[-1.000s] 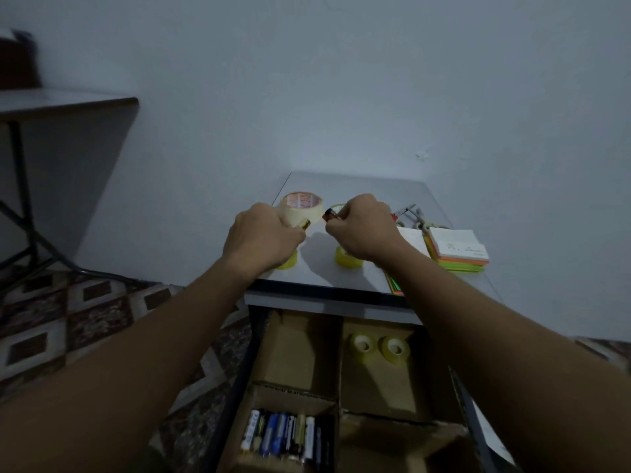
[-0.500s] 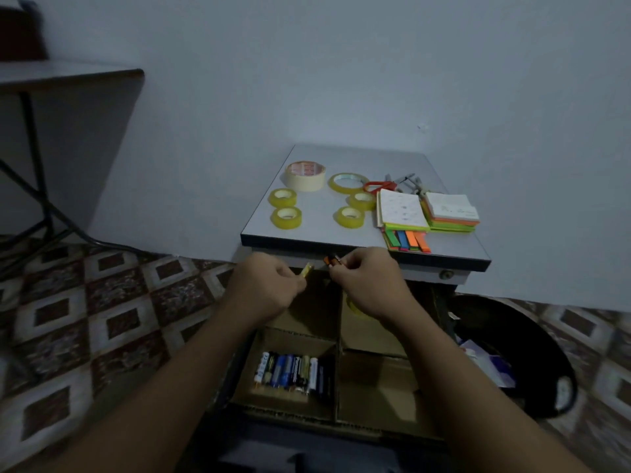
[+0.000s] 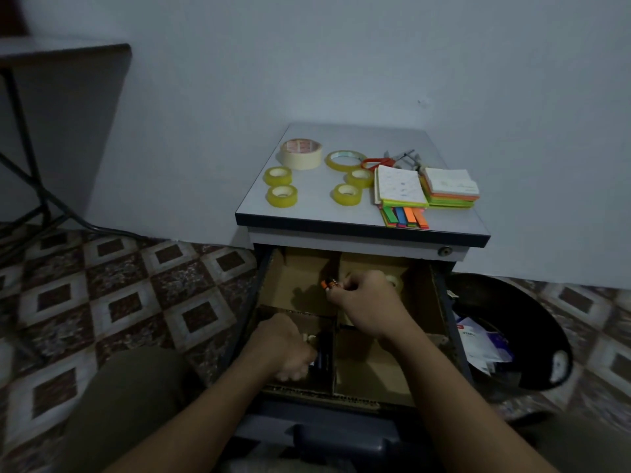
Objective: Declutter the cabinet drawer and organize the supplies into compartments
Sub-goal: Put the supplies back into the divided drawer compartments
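Mid-step: sorting batteries into brown cardboard-divided drawer (image 3: 372, 367). Pinching small orange-tipped cylindrical battery (image 3: 329, 285) between right hand (image 3: 367, 302) fingertips, over far-left compartment. Left hand (image 3: 288, 349) curled down into near-left compartment beside dark batteries (image 3: 324, 353); cannot tell whether grasping anything. Next, likely: lowering orange-tipped battery alongside others. Smooth, round, prone to rolling; matte, flimsy cardboard walls.

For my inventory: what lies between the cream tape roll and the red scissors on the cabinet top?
One wide, flat yellow tape ring; the head view shows it.
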{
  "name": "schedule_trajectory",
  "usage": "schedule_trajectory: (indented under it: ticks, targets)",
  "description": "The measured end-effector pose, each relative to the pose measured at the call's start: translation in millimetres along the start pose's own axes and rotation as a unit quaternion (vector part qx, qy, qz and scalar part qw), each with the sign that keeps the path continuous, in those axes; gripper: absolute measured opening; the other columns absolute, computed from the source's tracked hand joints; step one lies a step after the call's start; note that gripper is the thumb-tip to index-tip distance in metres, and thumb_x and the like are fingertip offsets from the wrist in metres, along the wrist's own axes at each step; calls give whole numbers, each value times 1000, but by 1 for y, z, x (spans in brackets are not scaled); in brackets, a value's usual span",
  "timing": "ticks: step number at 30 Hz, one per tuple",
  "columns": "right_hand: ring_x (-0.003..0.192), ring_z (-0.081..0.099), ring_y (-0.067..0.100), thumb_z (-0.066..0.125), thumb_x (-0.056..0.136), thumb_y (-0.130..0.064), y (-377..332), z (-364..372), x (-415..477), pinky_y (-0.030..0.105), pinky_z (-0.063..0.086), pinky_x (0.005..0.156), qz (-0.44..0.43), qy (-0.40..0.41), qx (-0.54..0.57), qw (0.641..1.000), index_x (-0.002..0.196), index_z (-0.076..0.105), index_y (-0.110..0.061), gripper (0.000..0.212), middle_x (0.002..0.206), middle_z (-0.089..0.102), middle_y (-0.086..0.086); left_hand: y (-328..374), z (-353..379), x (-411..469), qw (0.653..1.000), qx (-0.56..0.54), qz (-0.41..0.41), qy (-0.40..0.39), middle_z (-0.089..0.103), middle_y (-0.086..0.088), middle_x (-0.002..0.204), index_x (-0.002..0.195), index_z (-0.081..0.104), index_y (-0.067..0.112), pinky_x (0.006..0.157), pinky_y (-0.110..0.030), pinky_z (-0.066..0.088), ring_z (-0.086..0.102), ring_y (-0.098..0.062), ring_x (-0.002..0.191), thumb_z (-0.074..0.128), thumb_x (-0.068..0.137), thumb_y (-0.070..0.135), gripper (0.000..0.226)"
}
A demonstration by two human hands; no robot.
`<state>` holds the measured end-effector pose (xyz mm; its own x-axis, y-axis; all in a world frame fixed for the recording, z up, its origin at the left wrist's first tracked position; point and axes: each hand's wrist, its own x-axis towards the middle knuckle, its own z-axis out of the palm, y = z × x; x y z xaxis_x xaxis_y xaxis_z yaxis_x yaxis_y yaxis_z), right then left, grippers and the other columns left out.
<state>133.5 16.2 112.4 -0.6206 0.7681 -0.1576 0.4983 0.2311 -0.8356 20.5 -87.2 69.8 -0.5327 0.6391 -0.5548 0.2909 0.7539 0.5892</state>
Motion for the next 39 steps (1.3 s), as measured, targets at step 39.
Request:
schedule_trajectory:
  ticks: [39]
  targets:
    - [85,61,11,59,95,-16,-11,68,-18,33,59,74,-57,-49,-84,994,91,58,-26,11,95,61,-5,-18,-92,29,966,-158,87,183,57,-16,70,74,63,7,59,-32,39,51,-21,61,61,90,19,20]
